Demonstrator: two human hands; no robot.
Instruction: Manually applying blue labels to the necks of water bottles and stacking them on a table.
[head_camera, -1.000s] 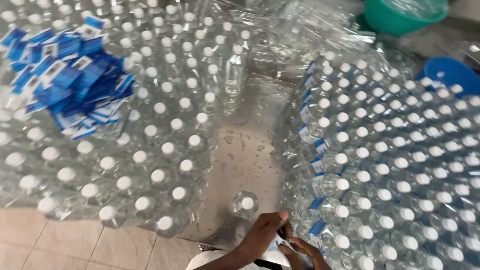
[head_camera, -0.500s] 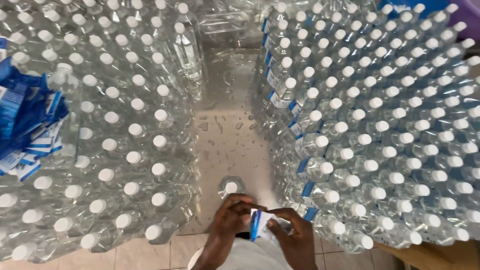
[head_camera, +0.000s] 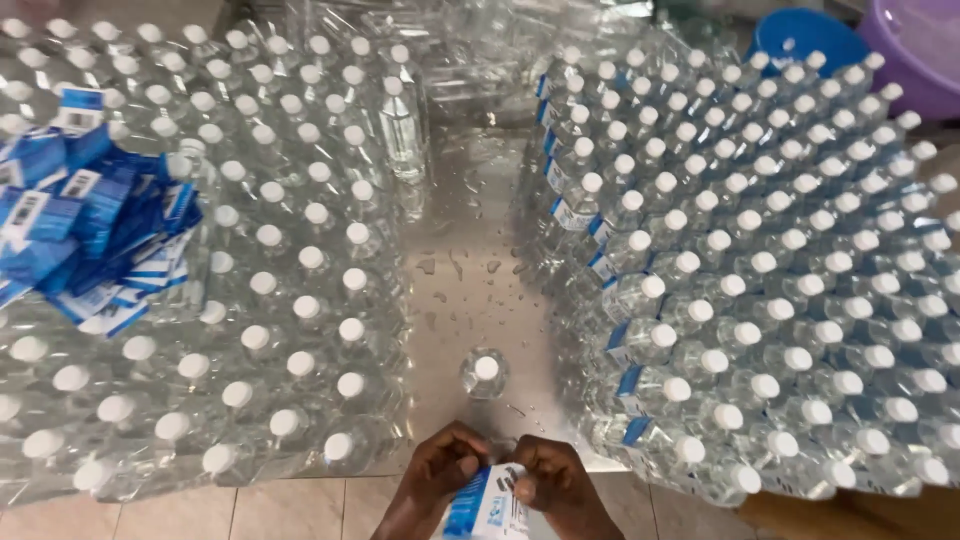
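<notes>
At the bottom edge of the head view, my left hand (head_camera: 437, 476) and my right hand (head_camera: 555, 486) together pinch a blue and white label (head_camera: 487, 507). Just beyond them a single clear bottle with a white cap (head_camera: 485, 371) stands alone on the wet steel table (head_camera: 470, 250). Unlabelled clear bottles (head_camera: 290, 260) crowd the table's left side. Bottles with blue labels (head_camera: 760, 270) fill the right side. A heap of loose blue labels (head_camera: 85, 225) lies on top of the left bottles.
A blue basin (head_camera: 805, 38) and a purple basin (head_camera: 920, 50) sit at the far right. Clear plastic wrap (head_camera: 480, 50) lies at the table's far end. Tiled floor (head_camera: 250, 505) shows below the table's near edge.
The view has shifted, so the label heap shows more at the left. My hands have slid down toward the frame's bottom edge, still holding the label between them.
</notes>
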